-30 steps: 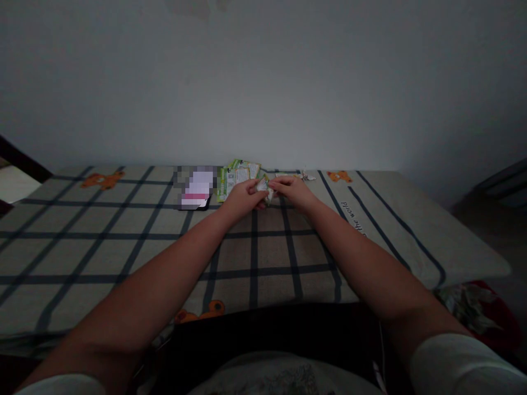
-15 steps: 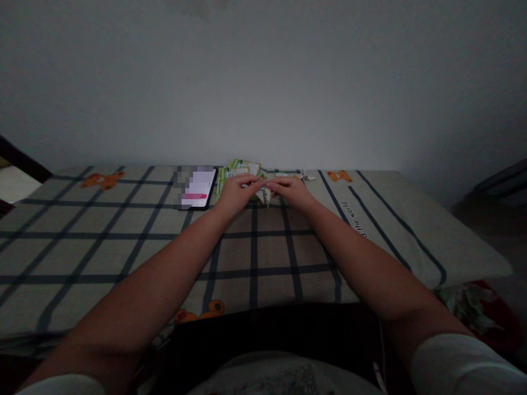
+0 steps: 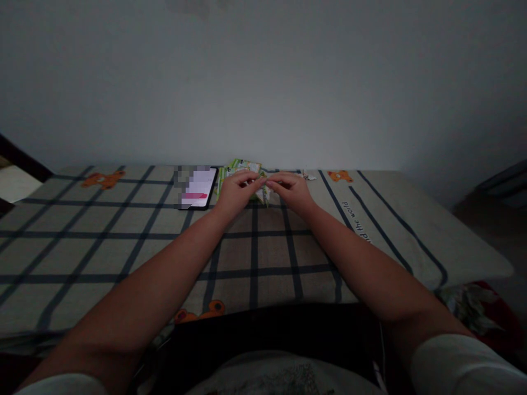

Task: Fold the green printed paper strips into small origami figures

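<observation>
Left hand (image 3: 237, 192): fingers pinching packet (image 3: 264, 196) | right hand (image 3: 293, 189): fingers pinching its top edge | phone (image 3: 199, 188): on worktop (image 3: 272, 247), left of left fingers

The small green-and-white packet (image 3: 264, 196) looks creased, its lower end narrowing to a point. It hangs from the fingertips of the left hand (image 3: 236, 192) and right hand (image 3: 293, 190), partly hidden by them.

Dim, greyish light; far wall (image 3: 263, 88) palest at centre, darker toward sides; near edge under counter (image 3: 164, 255) almost black; phone screen (image 3: 201, 184) glows, partly pixelated; small print soft; wide-angle stretch at edges
</observation>
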### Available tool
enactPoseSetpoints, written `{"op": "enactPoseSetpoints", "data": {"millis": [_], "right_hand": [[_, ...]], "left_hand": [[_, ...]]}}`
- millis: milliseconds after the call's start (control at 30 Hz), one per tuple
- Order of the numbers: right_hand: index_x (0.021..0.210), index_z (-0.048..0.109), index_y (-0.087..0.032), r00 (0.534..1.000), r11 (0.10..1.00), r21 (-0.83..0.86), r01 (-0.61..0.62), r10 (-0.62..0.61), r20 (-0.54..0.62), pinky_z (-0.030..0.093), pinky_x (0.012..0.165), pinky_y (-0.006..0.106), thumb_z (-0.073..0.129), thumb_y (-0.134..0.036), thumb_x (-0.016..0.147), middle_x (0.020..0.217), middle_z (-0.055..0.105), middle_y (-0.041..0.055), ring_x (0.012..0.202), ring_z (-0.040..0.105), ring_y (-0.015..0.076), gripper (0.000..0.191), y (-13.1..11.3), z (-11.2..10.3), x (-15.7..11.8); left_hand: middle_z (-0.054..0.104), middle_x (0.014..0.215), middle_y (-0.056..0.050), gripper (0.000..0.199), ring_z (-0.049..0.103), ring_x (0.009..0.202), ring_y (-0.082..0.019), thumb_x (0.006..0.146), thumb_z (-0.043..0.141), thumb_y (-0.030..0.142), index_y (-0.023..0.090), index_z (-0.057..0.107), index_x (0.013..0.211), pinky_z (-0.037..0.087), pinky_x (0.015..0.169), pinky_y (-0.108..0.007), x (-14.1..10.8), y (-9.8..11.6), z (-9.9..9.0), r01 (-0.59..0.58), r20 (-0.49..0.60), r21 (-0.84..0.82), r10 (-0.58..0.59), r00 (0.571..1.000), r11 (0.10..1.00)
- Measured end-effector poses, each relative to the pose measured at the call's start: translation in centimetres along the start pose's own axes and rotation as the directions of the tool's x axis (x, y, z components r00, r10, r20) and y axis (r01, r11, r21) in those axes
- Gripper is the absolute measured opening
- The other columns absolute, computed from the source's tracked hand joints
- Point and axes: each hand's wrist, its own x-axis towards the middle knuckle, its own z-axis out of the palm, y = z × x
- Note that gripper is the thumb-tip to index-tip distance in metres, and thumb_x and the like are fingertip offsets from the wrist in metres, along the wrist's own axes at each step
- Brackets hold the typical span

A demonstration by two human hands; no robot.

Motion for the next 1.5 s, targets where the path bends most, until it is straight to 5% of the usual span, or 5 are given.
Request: {"op": "enactPoseSetpoints", "data": {"millis": [367,800,1500], "right_hand": [[0.080,0.075,-0.023,0.991,0.991,0.042,-0.126,0.124,0.043,0.051,0.084,0.034,0.068,-0.049,0.085,0.088,0.075,0.0042,0.085,0.067,0.0182,0.027,-0.38,0.13,-0.13],[0.078,0.070,-0.020,0.994,0.989,0.101,-0.112,0.109,0.027,0.048,0.075,0.032,0.071,-0.040,0.081,0.082,0.071,0.0039,0.080,0.064,0.0174,0.020,0.04,0.46,-0.05],[0.081,0.076,-0.023,0.988,0.989,0.050,-0.139,0.135,0.080,0.045,0.071,0.032,0.070,-0.064,0.077,0.077,0.065,0.0026,0.074,0.056,0.0165,0.042,0.11,0.35,0.01]], "left_hand": [[0.074,0.085,-0.004,0.025,0.063,0.080,-0.017,0.080,0.071,0.043,0.019,0.076,0.082,0.047,0.077,-0.031,-0.11,0.06,0.05,0.068,-0.016,-0.004,-0.068,0.998,0.998],[0.072,0.085,-0.004,0.026,0.062,0.081,-0.017,0.081,0.069,0.045,0.019,0.074,0.081,0.047,0.077,-0.031,-0.25,0.24,0.10,0.033,-0.007,0.037,-0.033,0.999,0.999],[0.068,0.084,-0.004,0.024,0.061,0.084,-0.018,0.084,0.066,0.042,0.020,0.071,0.075,0.049,0.078,-0.031,-0.17,0.50,-0.02,-0.028,-0.086,0.060,0.033,0.996,0.998]]}}
